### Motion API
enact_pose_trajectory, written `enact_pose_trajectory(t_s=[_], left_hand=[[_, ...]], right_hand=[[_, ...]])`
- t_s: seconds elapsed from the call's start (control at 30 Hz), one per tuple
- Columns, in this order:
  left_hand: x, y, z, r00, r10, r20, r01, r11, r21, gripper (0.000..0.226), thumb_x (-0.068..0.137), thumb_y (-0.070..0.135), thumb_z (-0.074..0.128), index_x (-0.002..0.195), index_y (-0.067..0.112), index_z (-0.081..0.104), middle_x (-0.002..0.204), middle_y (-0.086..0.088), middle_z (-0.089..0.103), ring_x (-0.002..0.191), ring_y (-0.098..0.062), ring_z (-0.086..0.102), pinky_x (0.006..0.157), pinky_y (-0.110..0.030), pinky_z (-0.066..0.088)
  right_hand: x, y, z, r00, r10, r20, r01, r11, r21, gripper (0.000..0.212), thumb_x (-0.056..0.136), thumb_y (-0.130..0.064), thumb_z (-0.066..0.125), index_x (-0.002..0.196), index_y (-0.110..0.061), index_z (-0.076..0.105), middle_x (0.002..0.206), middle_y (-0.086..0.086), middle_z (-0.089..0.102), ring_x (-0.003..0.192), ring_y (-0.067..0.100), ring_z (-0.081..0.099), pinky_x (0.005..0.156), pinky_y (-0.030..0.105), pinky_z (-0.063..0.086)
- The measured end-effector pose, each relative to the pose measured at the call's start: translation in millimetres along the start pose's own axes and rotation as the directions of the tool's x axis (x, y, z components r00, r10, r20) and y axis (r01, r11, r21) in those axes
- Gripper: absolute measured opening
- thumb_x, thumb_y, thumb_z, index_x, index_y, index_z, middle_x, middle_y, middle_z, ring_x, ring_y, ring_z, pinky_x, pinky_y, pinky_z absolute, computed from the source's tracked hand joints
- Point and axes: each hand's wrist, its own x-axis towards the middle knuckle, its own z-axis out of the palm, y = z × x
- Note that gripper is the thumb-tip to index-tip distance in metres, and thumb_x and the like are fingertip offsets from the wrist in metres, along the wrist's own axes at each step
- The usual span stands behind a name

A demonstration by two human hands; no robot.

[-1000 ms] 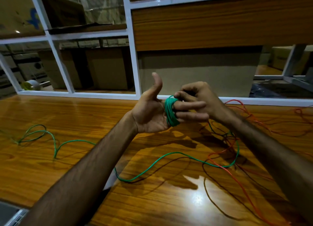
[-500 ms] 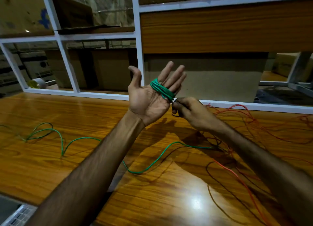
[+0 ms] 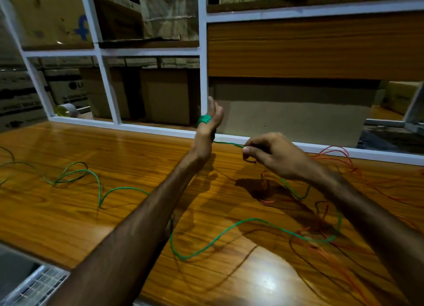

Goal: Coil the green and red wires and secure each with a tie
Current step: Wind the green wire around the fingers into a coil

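Your left hand stands edge-on at about 12 o'clock, fingers straight and pressed together pointing up, with the coil of green wire wound as a tight band around them. From the underside of that hand a short taut run of green leads toward 3 o'clock into your right hand, whose thumb and forefinger pinch the strand while the other fingers curl loosely beneath. The rest of the green wire lies slack on the tabletop, dropping below your right hand, looping across at 5 to 6 o'clock, passing behind your left forearm and snaking off toward 9 o'clock. The red wire sprawls in loose tangles at 3 to 4 o'clock, crossing the green in places. This wire looks thin, light and springy: it will hold a curve but want to unwind if tension drops, and its smooth jacket may slip through a lazy pinch. Keep your hold close to the coil, so each turn lays down snug, and watch where the green crosses the red, since a snag there could drag the red along. No tie is visible yet.
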Motion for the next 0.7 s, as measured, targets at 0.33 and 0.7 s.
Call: enact_pose_trajectory(t_s=[0.33,0.7], left_hand=[[-5,-10,10,0.937,-0.201,0.286,0.115,0.950,0.289,0.088,0.095,0.059,0.047,0.167,0.029,0.007,0.158,-0.010,0.049,0.102,-0.035,0.071,0.109,-0.042,0.047],[-9,-8,7,0.810,-0.394,0.435,0.376,0.917,0.130,0.043,0.109,0.012,0.045,0.152,0.018,0.051,0.127,-0.015,0.073,0.046,-0.006,0.043,0.081,-0.027,0.048]], right_hand=[[21,8,-30,0.967,-0.165,-0.192,0.135,0.978,-0.159,0.016,0.098,-0.028,0.064,0.099,-0.019,0.078,0.076,-0.015,0.071,0.064,0.005,0.063,0.056,0.034,0.052],[71,14,-33,0.919,-0.365,-0.147,0.229,0.801,-0.554,0.027,0.095,-0.048,0.063,0.093,-0.025,0.075,0.082,-0.002,0.074,0.072,0.017,0.067,0.059,0.022,0.029]])
